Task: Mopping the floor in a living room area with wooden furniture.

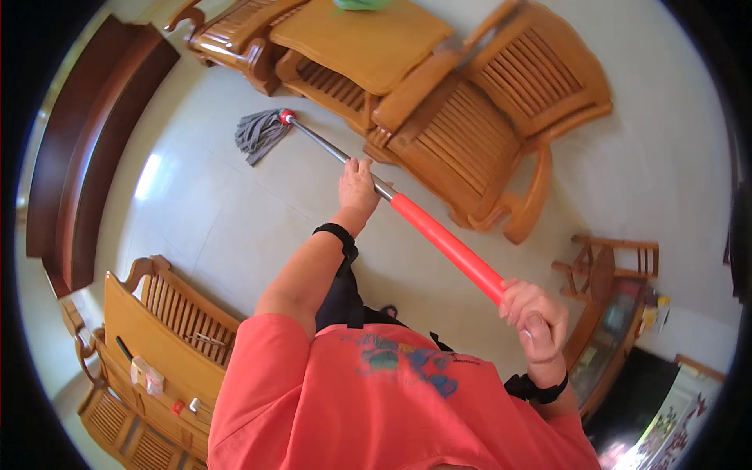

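Observation:
A mop runs slantwise across the view, its grey string head point(262, 135) spread on the tiled floor at the upper left. A red collar joins the head to a metal pole, which ends in a long red grip sleeve point(448, 244). My left hand point(359, 188) is closed around the metal pole just above the sleeve. Around the end of the red sleeve, at the right, my right hand point(536, 316) is wrapped in a fist. Each wrist wears a black band.
Beyond the pole stand a wooden armchair point(462, 141) and a wooden table point(360, 39) with something green on it. Another wooden table point(168, 352) with small items is at lower left, beside a slatted bench. A dark wooden cabinet point(102, 141) lines the left; a small wooden chair point(599, 270) stands right.

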Demonstrator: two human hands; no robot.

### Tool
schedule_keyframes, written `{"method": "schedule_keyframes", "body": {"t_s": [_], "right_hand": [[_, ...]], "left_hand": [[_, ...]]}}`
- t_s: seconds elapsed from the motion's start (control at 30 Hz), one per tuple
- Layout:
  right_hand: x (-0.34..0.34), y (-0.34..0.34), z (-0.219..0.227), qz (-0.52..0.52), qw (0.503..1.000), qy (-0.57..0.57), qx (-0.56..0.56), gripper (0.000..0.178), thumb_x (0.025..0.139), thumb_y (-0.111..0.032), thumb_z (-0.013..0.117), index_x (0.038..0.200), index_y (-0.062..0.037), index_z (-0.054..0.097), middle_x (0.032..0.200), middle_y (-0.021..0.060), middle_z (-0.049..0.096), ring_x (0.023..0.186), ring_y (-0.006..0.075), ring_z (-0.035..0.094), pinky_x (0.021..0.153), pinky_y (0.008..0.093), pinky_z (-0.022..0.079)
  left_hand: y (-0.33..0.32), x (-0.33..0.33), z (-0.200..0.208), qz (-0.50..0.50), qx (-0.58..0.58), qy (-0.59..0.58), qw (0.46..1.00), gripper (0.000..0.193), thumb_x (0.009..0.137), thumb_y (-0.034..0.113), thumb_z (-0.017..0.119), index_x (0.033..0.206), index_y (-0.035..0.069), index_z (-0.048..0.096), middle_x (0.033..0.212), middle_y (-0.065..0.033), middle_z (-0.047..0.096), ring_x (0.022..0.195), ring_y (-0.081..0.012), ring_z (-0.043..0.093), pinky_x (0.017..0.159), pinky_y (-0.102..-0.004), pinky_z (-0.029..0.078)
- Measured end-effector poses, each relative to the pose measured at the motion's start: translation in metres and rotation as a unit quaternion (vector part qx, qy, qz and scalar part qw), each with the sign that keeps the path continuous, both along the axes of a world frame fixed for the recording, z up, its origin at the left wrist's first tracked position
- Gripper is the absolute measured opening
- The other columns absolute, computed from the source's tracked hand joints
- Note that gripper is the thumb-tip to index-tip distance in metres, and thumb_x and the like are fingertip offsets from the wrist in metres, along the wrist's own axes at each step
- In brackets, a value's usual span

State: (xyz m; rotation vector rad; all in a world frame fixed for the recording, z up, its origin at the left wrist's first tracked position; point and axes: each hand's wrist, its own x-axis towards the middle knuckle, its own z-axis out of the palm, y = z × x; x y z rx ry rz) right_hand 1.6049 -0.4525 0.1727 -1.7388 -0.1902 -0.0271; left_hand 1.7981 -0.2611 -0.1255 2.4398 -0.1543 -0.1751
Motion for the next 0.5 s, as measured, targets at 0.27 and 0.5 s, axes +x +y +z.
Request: {"method": "schedule_keyframes", "body": {"t_s": [0.27,0.5], "right_hand": [[-0.208,-0.056,0.038,-0.364,0.928,0.013,0.077,0.027,0.087,-0.013,0.037,0.061,-0.0091,0.042,0.061,0.0056,0.046,0.058,0.0188,0.047,0.082,0.0441,0.044],[-0.404,-0.079,0.118,-0.495,0.868,-0.039,0.029,0.033,0.093,-0.022,0.041,0.062,-0.0126,0.035,0.061,0.0019,0.037,0.056,0.0146,0.038,0.064,0.0319,0.033]], "left_hand": [[-0.105,-0.156,0.022,-0.336,0.064,0.022,0.939,0.036,0.067,0.038,0.077,0.094,0.019,0.064,0.095,-0.0050,0.059,0.104,-0.0270,0.054,0.092,-0.0463,0.038],[-0.211,-0.354,0.073,-0.588,0.049,0.063,0.805,0.030,0.072,0.044,0.071,0.088,0.018,0.065,0.094,-0.0054,0.063,0.100,-0.0270,0.058,0.086,-0.0527,0.038]]}}
